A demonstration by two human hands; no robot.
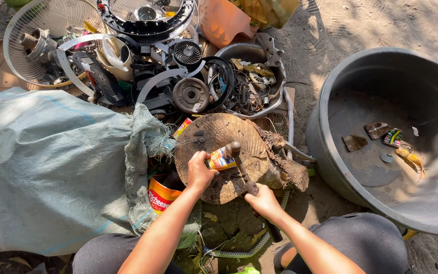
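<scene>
My left hand [199, 171] holds a small flattened yellow and white can [221, 159] against the flat top of a wooden stump [219, 137] that lies on its side. My right hand [263, 201] grips the handle of a hammer [238, 162], whose head rests on the can. Both hands meet over the near edge of the stump.
A large grey-green woven sack [51, 167] fills the left. A big grey tub [396, 142] with a few flattened scraps stands at the right. Fan guards, motors and wires [178, 66] are piled behind the stump. An orange tin [160, 195] lies by the sack.
</scene>
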